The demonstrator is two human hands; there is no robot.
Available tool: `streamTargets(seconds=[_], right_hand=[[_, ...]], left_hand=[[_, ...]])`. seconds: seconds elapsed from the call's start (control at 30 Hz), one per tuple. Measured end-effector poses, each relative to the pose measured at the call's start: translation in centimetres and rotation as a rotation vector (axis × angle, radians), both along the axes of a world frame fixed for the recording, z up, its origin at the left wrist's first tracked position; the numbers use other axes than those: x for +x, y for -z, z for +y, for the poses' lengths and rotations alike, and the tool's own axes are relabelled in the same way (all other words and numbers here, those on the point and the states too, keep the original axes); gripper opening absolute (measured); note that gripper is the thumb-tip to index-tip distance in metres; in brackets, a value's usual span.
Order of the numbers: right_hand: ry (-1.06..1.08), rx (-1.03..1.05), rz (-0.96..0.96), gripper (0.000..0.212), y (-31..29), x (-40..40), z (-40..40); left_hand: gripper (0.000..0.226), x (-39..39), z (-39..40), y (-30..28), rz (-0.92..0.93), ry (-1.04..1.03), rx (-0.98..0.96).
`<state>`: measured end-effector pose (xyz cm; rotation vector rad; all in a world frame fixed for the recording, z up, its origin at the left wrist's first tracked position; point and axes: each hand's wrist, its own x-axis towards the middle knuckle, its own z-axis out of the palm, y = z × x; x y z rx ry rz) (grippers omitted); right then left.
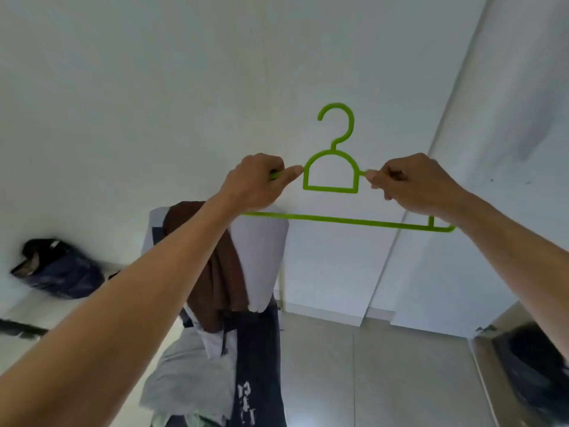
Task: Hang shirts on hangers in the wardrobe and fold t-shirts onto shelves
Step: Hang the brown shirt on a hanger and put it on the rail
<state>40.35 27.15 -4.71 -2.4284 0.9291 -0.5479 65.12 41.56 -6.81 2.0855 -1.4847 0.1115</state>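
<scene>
I hold a bright green plastic hanger [335, 177] up in front of a white wall, hook upward and empty. My left hand [257, 181] grips its left shoulder bar with the thumb stretched along it. My right hand [412, 180] pinches the right shoulder bar close to the neck loop. Below my left forearm a heap of clothes hangs down: a brown garment [215, 272], a white one [261, 257], a grey one [191, 374] and a dark navy one with white print [255, 380].
A dark bundle of clothing or a bag [55, 266] lies at the left on a pale surface. White panels [492, 149] rise at the right. Grey floor tiles [385, 380] spread below, with a blurred dark object [535, 374] at the lower right.
</scene>
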Motion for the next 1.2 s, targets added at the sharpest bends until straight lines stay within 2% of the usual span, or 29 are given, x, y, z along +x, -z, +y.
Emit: streamTargets(seconds=[0.17, 0.33, 0.5, 0.7, 0.9, 1.03, 1.1, 1.17, 1.2], right_hand=[[-0.187, 0.076, -0.024, 0.039, 2.7, 4.8, 6.5], [-0.292, 0.129, 0.060, 0.047, 7.3, 6.9, 12.5], [-0.339, 0.126, 0.058, 0.039, 8.6, 7.6, 15.3], [-0.385, 0.152, 0.002, 0.019, 7.9, 10.5, 15.2], [-0.321, 0.169, -0.002, 0.011, 9.1, 15.4, 13.4], [-0.250, 0.169, 0.018, 0.009, 11.2, 20.1, 12.1], [-0.200, 0.142, 0.013, 0.003, 12.4, 23.4, 10.8], [-0.168, 0.108, 0.032, 0.004, 13.2, 25.9, 9.7], [-0.150, 0.089, 0.048, 0.005, 13.6, 27.4, 8.9]], left_hand=[[0.059, 0.9, 9.9, 2.9, 0.019, -0.140, 0.039], [0.057, -0.6, 17.0, 6.6, 0.054, -0.169, 0.110], [0.061, -0.4, 21.0, 8.7, 0.110, -0.162, 0.093], [0.069, 2.1, 21.3, 9.5, 0.176, -0.162, 0.077], [0.061, 7.3, 19.2, 11.2, 0.280, -0.156, 0.051], [0.061, 12.9, 16.4, 13.1, 0.389, -0.093, 0.103], [0.062, 17.1, 14.4, 14.2, 0.507, -0.079, 0.147], [0.063, 20.8, 12.6, 15.2, 0.608, -0.084, 0.160], [0.062, 23.2, 11.6, 15.6, 0.603, -0.112, 0.169]])
